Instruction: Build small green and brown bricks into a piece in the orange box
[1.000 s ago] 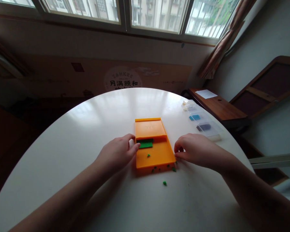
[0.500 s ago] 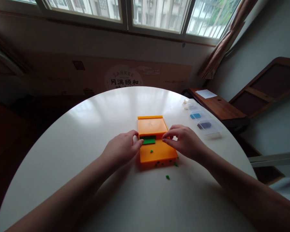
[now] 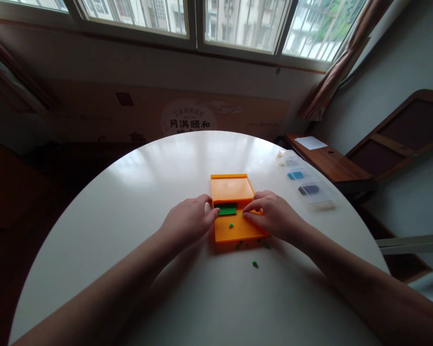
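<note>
An orange tray (image 3: 233, 187) with a raised cover over its far half lies on the round white table (image 3: 130, 202). A green studded plate (image 3: 226, 210) sits in it, half under the cover, with a small green piece (image 3: 231, 225) beside it. My left hand (image 3: 189, 222) grips the tray's left edge, thumb and fingers curled on the rim. My right hand (image 3: 272, 216) rests over the tray's right side, its fingers drawn together in a pinch just right of the green plate; what they hold is hidden.
Several small green pieces (image 3: 254, 264) lie on the table in front of the tray. A clear compartment box (image 3: 308, 188) with blue and dark parts sits at the right rim. A wooden desk (image 3: 328, 161) stands beyond the table's right edge.
My right hand moved from the tray's near right corner onto the tray, beside the green plate. My left hand stayed on the left rim. The view shifted slightly.
</note>
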`<state>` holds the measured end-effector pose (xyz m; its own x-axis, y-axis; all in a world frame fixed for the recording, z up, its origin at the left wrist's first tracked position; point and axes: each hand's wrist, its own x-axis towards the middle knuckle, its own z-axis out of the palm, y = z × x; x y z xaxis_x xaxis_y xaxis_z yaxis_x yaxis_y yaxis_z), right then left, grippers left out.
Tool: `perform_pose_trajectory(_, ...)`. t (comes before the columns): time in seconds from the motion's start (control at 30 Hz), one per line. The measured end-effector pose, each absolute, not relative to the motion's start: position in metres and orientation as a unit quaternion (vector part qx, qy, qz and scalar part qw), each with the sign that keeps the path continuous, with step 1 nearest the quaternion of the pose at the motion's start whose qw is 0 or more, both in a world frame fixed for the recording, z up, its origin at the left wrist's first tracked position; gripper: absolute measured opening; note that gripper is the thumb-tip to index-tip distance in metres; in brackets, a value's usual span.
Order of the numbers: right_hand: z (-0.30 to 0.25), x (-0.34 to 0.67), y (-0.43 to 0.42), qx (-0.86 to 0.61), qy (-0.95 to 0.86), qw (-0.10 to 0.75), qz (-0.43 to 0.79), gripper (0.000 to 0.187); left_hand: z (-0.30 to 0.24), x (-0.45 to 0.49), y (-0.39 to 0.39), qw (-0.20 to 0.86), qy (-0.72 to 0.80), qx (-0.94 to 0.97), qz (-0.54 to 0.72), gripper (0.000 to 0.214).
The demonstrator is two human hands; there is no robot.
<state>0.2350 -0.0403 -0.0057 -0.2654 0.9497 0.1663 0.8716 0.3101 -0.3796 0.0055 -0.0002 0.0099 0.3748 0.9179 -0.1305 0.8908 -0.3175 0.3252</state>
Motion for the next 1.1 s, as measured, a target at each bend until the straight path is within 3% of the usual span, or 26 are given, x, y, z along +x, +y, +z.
perform_pose_trajectory(1.1,-0.014,0.221,-0.034,-0.588,-0.783,0.200,0.007,0.010,0.011,0.005,-0.002,0.172,0.553,0.815,0.039,0.037)
